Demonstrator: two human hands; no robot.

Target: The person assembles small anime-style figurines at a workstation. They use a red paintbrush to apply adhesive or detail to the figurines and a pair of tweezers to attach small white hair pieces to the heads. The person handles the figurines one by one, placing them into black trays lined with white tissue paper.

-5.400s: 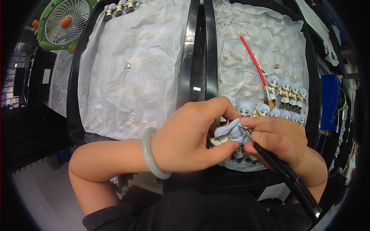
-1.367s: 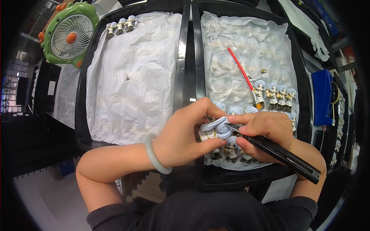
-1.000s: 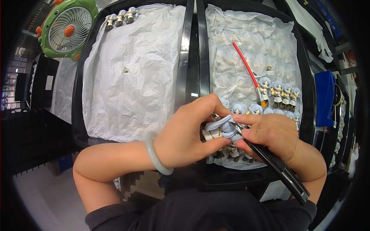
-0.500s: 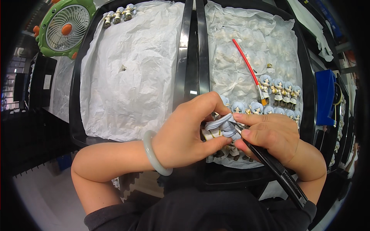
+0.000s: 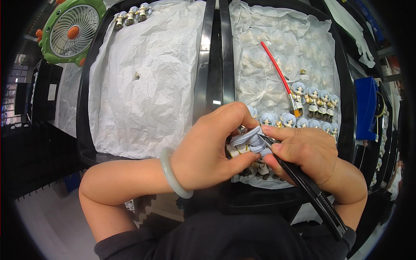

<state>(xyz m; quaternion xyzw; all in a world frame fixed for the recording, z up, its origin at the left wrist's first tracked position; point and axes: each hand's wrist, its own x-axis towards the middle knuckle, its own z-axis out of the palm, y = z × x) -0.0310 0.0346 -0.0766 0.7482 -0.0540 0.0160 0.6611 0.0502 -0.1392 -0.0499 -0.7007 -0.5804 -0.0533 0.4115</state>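
Note:
A small figurine [image 5: 251, 139] with pale blue-grey hair and a white outfit is pinched between the thumb and fingers of my left hand [image 5: 203, 151]. Its hair faces up, and parts of it are hidden by my fingers. My right hand [image 5: 308, 151] is closed around a black utility knife [image 5: 310, 188], the handle slanting down to the lower right. The blade tip meets the figurine's hair, while my right fingertips also rest close against it. More figurines [image 5: 289, 120] stand or lie just beyond and beneath my hands.
Two black trays lined with crumpled white paper [image 5: 143, 86] lie side by side. A red-handled brush [image 5: 277, 67] rests on the right one, beside a row of figurines [image 5: 318, 102]. Three figurines [image 5: 130, 16] occupy the left tray's far corner. A green fan [image 5: 71, 32] stands at far left.
The knife has shifted slightly at the figurine's hair, its handle a little lower. Both hands keep their grip in nearly the same place.

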